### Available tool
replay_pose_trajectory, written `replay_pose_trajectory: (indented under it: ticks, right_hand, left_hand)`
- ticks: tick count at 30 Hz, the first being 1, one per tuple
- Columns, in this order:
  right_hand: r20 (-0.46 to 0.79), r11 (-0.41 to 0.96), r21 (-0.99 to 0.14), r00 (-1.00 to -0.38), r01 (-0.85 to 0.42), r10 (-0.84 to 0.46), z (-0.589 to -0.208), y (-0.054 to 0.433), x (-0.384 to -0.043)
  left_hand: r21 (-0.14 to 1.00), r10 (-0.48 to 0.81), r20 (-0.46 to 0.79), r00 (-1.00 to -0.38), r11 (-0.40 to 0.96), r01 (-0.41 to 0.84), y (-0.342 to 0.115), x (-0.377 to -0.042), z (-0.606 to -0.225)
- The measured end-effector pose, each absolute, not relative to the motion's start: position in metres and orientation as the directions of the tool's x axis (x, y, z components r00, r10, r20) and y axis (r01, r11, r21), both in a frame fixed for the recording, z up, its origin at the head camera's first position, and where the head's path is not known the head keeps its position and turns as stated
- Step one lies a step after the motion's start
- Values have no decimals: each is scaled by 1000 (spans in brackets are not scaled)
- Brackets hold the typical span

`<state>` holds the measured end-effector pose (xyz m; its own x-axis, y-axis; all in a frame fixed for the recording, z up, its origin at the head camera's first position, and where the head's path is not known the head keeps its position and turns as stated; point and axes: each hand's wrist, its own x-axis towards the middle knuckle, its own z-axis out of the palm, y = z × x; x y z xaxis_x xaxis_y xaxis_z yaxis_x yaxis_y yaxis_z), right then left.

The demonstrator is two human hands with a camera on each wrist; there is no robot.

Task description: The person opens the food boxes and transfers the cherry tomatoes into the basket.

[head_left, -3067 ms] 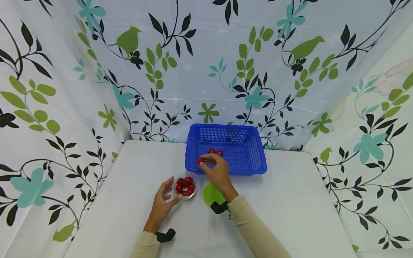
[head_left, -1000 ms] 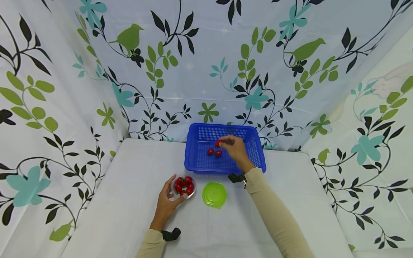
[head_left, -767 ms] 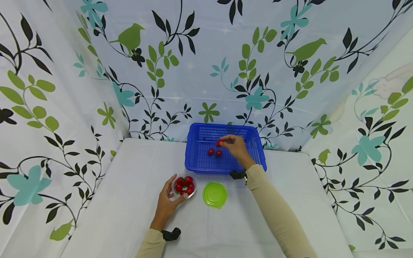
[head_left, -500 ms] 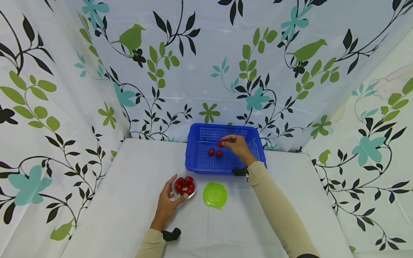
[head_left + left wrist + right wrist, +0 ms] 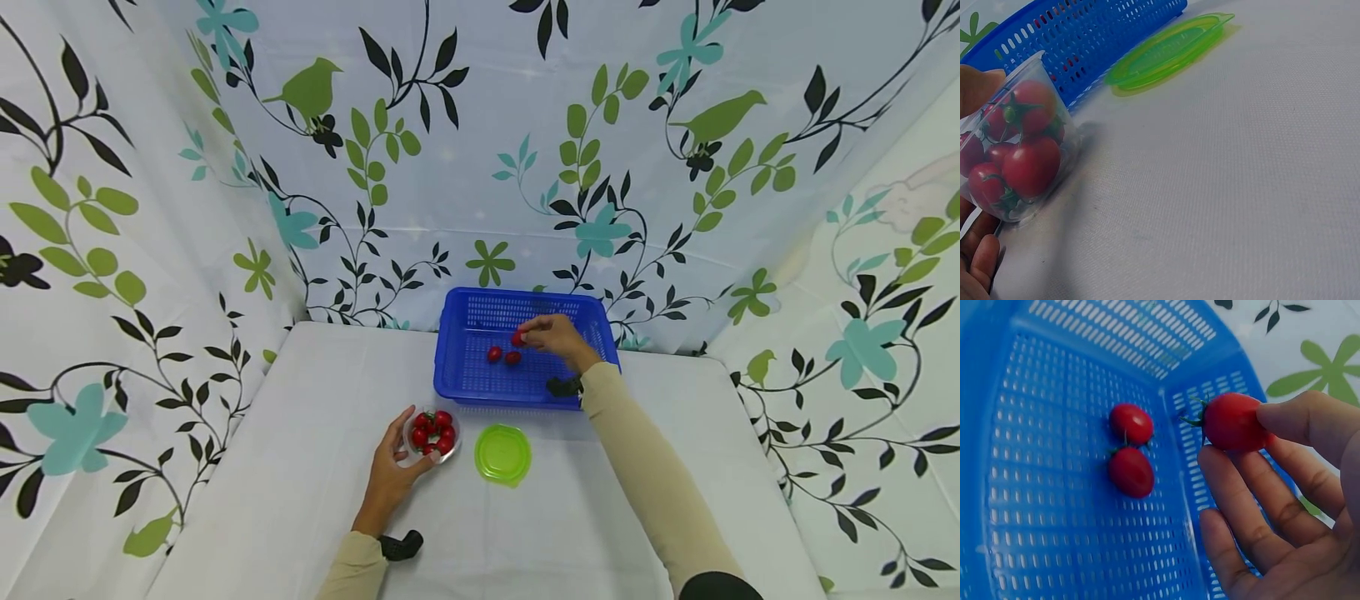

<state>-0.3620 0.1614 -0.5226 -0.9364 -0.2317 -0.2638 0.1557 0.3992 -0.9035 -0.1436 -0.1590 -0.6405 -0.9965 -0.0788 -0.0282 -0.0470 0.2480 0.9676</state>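
Observation:
My right hand point(image 5: 558, 337) pinches a red cherry tomato point(image 5: 1234, 422) between thumb and fingertips, over the blue plastic basket point(image 5: 452, 379). Its green stem end points away from the palm. Two other cherry tomatoes lie close together on the basket floor, a rounder one point(image 5: 1130, 424) and an oval one point(image 5: 1131, 473). To the front left, my left hand point(image 5: 392, 479) holds a small clear plastic cup point(image 5: 1071, 142), thumb at the rim and fingers round the far side. Several cherry tomatoes point(image 5: 1032, 165) with green stems fill the cup, which stands on the white table.
A translucent green lid point(image 5: 502, 454) lies flat on the white tabletop point(image 5: 330, 400), right of the cup and in front of the basket. Patterned curtains point(image 5: 480, 167) with leaves and birds enclose the table at the back and both sides.
Since about three seconds ago, my right hand has carried the tomato from the basket's near left edge farther in, back and right, uncovering the green lid. My left hand stays at the cup.

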Motion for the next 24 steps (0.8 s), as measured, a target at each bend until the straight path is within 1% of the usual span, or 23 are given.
replay_pose_trajectory:
  ticks: [9, 24]
  right_hand:
    - [-319, 432, -881, -918, 195, -236, -529, 166, -373]
    - [-421, 517, -811, -888, 275, -187, -542, 170, -383]
  left_hand:
    - [966, -87, -27, -996, 252, -48, -159, -143, -642]
    - [967, -90, -23, -996, 253, -45, -160, -145, -643]
